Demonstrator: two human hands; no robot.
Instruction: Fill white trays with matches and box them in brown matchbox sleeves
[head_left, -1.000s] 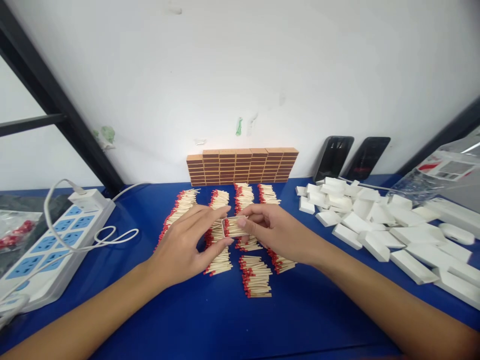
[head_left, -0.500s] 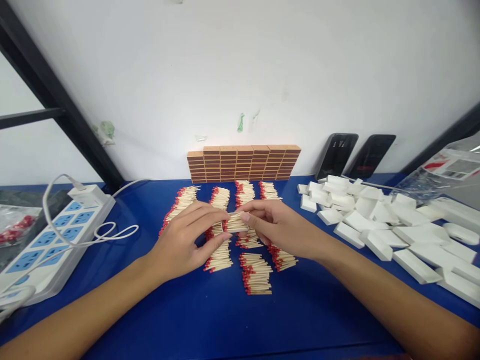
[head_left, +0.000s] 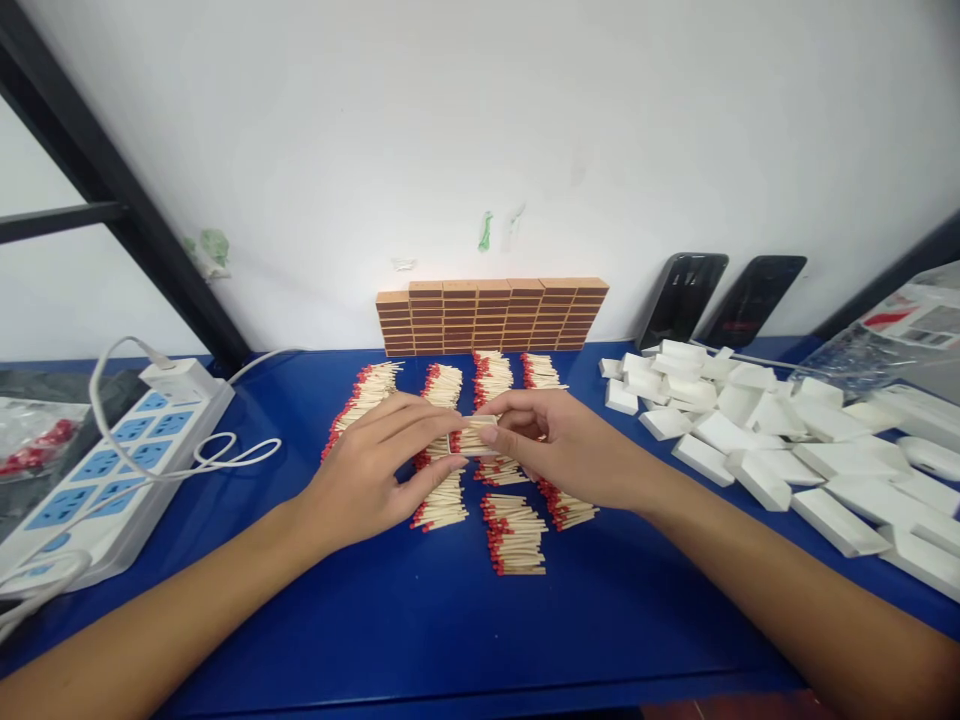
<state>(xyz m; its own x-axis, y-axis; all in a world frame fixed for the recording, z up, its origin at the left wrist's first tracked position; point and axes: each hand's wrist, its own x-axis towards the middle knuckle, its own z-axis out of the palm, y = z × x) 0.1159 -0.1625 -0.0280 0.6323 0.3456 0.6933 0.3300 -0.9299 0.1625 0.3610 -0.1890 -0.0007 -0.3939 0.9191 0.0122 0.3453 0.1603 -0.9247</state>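
Between my two hands is a small white matchbox tray [head_left: 472, 451] with red-headed matches [head_left: 469, 437] lying in it. My left hand [head_left: 379, 460] grips its left end between fingers and thumb. At the other end, my right hand [head_left: 559, 445] pinches the tray, its thumb over the matches. Bundles of loose matches lie on the blue table under and around the hands. One pile [head_left: 514, 535] is nearest to me, and another pile [head_left: 367, 395] is at the back left, partly covered by my left hand.
Stacked brown matchboxes [head_left: 491, 318] stand along the wall. White empty trays [head_left: 739, 420] are heaped at right, with two black phones [head_left: 681, 300] leaning behind them. A white power strip [head_left: 124, 470] with a looped cable lies at left. The blue table [head_left: 420, 640] extends toward me.
The view has tilted slightly down, so the table's front edge shows more. Both hands keep their hold on the tray, and my right thumb has shifted little over the matches.
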